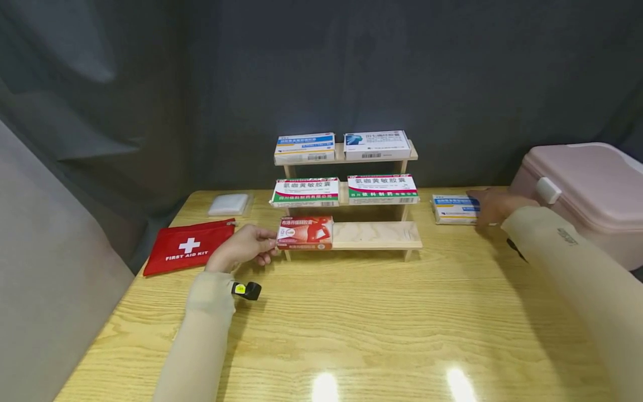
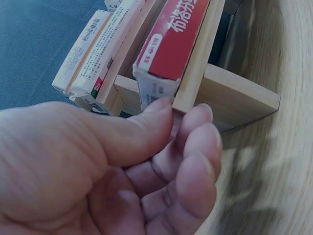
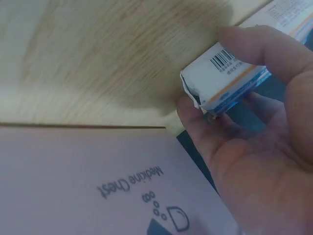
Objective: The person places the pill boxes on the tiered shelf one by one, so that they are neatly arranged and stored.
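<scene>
A three-tier wooden rack [image 1: 378,234] holds medicine boxes. On its bottom tier, at the left, lies a red and white medicine box [image 1: 305,230]. My left hand [image 1: 244,245] is at that end, fingers loosely curled; in the left wrist view the thumb [image 2: 151,125] touches the corner where box and board meet. Right of the rack, a white and blue medicine box [image 1: 454,210] is at the table. My right hand [image 1: 494,205] grips its right end, thumb [image 3: 249,44] on one side and fingers on the other. That box's end flap looks slightly open.
On the upper tiers sit a blue and white box [image 1: 304,148], a white box [image 1: 377,145] and two green and red boxes [image 1: 306,192]. A red first aid pouch [image 1: 188,245] and a white packet [image 1: 228,205] lie left. A pink medicine chest [image 1: 582,190] stands right.
</scene>
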Demonstrator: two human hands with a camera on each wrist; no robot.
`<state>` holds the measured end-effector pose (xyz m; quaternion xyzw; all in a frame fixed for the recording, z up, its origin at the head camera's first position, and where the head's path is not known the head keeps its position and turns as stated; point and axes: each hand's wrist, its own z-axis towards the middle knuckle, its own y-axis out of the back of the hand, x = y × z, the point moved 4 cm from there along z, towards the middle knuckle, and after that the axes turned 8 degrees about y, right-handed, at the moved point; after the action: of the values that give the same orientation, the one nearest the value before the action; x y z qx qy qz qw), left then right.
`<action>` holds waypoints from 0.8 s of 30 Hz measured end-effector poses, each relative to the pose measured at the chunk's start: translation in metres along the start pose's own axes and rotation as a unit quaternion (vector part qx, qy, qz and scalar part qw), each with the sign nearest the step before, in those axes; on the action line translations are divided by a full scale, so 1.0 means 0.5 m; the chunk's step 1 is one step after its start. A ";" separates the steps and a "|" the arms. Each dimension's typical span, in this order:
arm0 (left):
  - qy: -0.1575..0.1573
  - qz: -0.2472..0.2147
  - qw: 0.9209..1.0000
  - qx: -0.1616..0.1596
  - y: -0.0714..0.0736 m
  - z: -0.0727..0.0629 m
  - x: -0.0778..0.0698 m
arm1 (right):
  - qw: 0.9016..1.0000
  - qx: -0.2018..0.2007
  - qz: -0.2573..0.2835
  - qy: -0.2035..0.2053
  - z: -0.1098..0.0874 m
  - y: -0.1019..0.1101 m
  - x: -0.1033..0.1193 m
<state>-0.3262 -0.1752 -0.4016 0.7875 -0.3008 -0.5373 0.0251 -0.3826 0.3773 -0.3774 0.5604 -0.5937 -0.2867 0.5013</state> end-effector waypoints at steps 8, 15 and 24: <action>-0.001 0.000 1.000 0.002 -0.002 -0.001 -0.004 | 1.000 -0.004 0.010 0.024 -0.020 -0.006 -0.003; 0.003 0.004 1.000 0.001 -0.002 -0.003 -0.005 | 0.997 -0.031 -0.049 0.060 -0.049 -0.021 0.003; -0.002 0.006 1.000 0.001 -0.002 -0.001 -0.002 | 0.995 -0.077 -0.012 0.056 -0.116 -0.063 0.000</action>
<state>-0.3256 -0.1742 -0.4007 0.7848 -0.3057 -0.5385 0.0270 -0.3175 0.3838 -0.3864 0.5427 -0.5338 -0.3059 0.5718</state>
